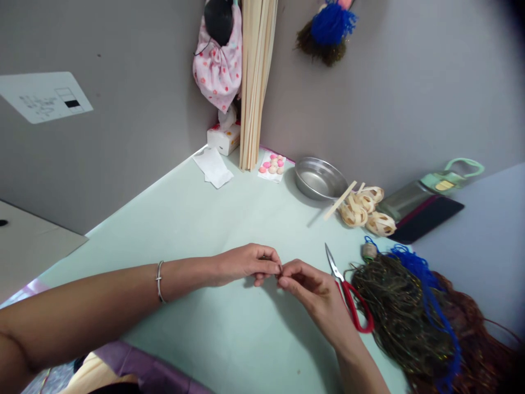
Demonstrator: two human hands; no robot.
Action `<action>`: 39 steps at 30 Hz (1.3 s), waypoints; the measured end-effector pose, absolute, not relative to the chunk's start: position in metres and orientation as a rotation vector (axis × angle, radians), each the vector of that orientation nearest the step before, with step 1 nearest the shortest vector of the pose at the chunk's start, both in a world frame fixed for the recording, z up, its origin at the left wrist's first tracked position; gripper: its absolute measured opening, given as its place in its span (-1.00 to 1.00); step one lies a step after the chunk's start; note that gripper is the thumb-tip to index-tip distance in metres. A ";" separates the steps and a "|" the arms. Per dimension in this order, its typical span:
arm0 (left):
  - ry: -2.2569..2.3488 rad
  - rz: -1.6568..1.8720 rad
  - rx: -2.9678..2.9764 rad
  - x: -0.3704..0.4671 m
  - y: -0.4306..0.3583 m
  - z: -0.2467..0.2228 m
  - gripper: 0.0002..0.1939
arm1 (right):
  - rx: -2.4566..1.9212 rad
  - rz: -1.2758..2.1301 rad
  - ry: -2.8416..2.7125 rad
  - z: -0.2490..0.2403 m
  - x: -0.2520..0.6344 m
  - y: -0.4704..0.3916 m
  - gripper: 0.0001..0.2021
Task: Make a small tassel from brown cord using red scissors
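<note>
My left hand and my right hand meet fingertip to fingertip over the middle of the pale green table. Both are closed in a pinch. Between them shows a tiny dark bit, mostly hidden by the fingers and too small to name. Just right of my right hand lie scissors with red handles, their blades slightly apart and pointing away from me. Beyond the scissors is a heap of dark olive yarn, with blue yarn across it and reddish-brown yarn alongside.
At the back stand a metal bowl, wood-strip balls, pink and cream pieces, tall wooden strips, white paper and a tissue box. A bottle and a dark flat device lie right. A twine spool touches the yarn.
</note>
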State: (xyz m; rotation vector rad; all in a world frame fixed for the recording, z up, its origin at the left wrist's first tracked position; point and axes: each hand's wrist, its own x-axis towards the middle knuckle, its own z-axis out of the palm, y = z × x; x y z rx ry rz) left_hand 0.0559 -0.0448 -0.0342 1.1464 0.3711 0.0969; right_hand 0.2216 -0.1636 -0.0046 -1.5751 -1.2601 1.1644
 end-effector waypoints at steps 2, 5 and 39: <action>0.373 0.087 1.149 0.056 -0.045 -0.034 -0.68 | -1.577 1.164 -1.232 -0.005 0.221 -0.164 -0.78; 0.351 0.060 1.136 0.056 -0.044 -0.035 -0.67 | -1.576 1.129 -1.214 -0.005 0.219 -0.164 -0.77; 0.342 0.328 1.309 0.060 -0.059 -0.036 -0.72 | -1.701 0.616 -1.168 -0.018 0.203 -0.166 -0.90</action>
